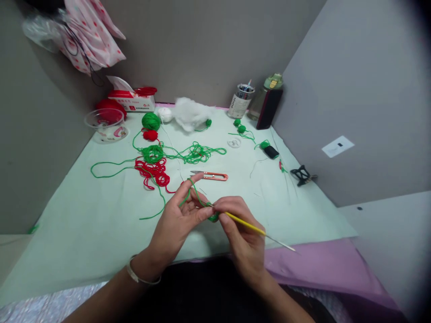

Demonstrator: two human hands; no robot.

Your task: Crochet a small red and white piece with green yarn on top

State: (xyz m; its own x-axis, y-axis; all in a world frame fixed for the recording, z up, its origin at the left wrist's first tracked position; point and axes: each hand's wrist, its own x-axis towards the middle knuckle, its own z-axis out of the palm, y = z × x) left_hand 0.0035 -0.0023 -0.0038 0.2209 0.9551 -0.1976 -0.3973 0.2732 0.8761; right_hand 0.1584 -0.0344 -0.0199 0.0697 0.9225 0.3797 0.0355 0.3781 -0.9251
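Head view: apparently mid-stitch, pinching a small green piece [214, 218] in closed left fingers [203, 214], yellow hook [245, 223] in closed right fingers [231, 204], likely needing taut green yarn [196, 193] next.

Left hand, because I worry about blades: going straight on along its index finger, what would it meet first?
Probably the orange-handled snips: in the picture, the index fingertip of the left hand overlaps them. Depth is unclear, so the hand may be above them and pass over.
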